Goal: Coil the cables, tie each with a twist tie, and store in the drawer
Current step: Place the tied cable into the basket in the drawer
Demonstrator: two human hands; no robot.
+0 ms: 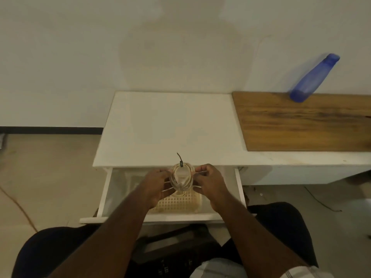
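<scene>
So I've got the coiled cable (pixel 181 177) up between both hands, right over the open drawer (pixel 107 189); my left hand (pixel 155 184) has its fingers curled onto the left side of the loops, my right hand (pixel 208 182) is pinching the right side, so both are clamped on the coil. The twist tie (pixel 180 159) is already cinched round the top of the loops with its dark tail sticking up; from what I can see, coiling and tying on this one look done. A couple of loose ends poke out sideways near my fingers; can't tell if those are plugs or just slack.

What's left for this cable, I reckon, is just lowering it; the cream lattice basket (pixel 176 202) sits in the drawer directly under the coil, so that's the obvious landing spot. Whether anything's already in there I can't say; my hands cover most of it. No other cables show on the white cabinet top (pixel 170 125); then the drawer probably needs pushing shut.
</scene>
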